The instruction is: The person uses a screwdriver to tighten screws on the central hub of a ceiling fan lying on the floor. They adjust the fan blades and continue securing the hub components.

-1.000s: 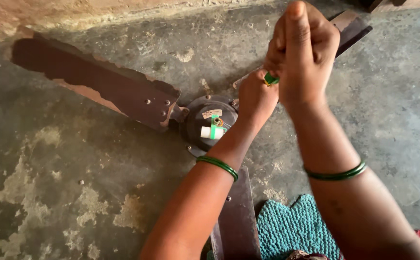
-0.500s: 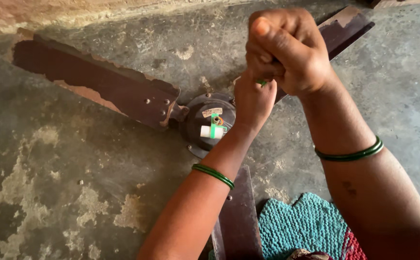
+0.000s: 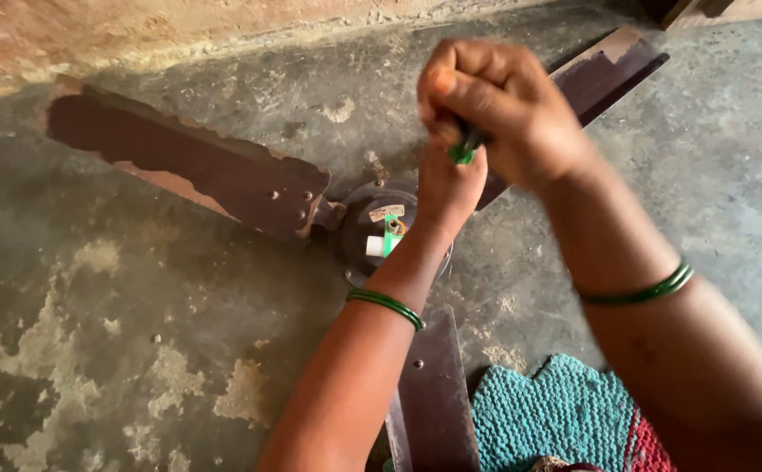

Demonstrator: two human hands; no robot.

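Screwdriver: the green handle (image 3: 463,150) sits in your right hand (image 3: 508,109), above the middle of the ceiling fan; the tip is hidden behind your left hand (image 3: 449,188).
Right fingers: closed in a fist around the handle.
Left fingers: your left hand rests at the hub's right side, just under the handle; you cannot tell whether they pinch anything.
Fan: it lies flat on the concrete floor (image 3: 118,350), hub (image 3: 372,229) in the middle with a white and green part on top.
Blades: one (image 3: 188,166) runs far left, one (image 3: 608,70) far right, one (image 3: 429,393) near you; all three look joined to the hub.
Progress: you appear to be working at the hub; nothing lies detached.
Nearby: teal knitted cloth (image 3: 556,411) at the near right.
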